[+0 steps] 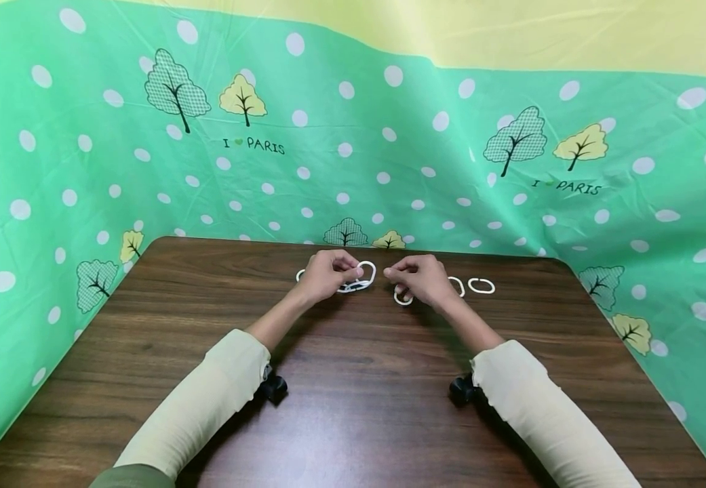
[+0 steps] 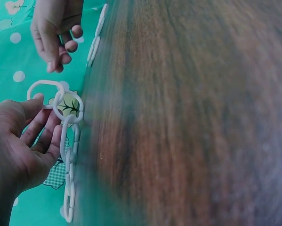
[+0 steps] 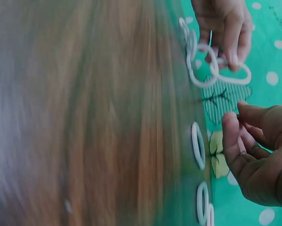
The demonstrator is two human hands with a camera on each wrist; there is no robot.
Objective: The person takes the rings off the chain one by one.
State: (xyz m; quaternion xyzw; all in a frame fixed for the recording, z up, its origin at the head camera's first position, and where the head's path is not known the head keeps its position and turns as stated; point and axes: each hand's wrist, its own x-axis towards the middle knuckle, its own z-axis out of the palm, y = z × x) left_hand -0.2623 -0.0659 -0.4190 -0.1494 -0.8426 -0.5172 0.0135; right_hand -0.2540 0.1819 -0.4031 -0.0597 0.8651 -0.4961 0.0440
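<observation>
My left hand (image 1: 327,278) pinches a white oval chain link (image 2: 44,82) between thumb and fingertips, raised above the far part of the table. That link is joined to a second one (image 2: 54,110), and a chain of white links (image 2: 63,141) trails from it down to the tabletop, partly behind the hand in the head view. Opposite it is my right hand (image 1: 421,279), with fingers loosely bent, thumb and index tips close together and nothing between them. Below the right hand lies a loose white link (image 1: 403,303), partly covered by the fingers in the head view.
Two more white links lie to the right of my right hand, one partly hidden by it (image 1: 462,288) and one farther right (image 1: 481,292). The dark wooden table (image 1: 353,379) ends just beyond the hands, against a green dotted cloth (image 1: 328,183).
</observation>
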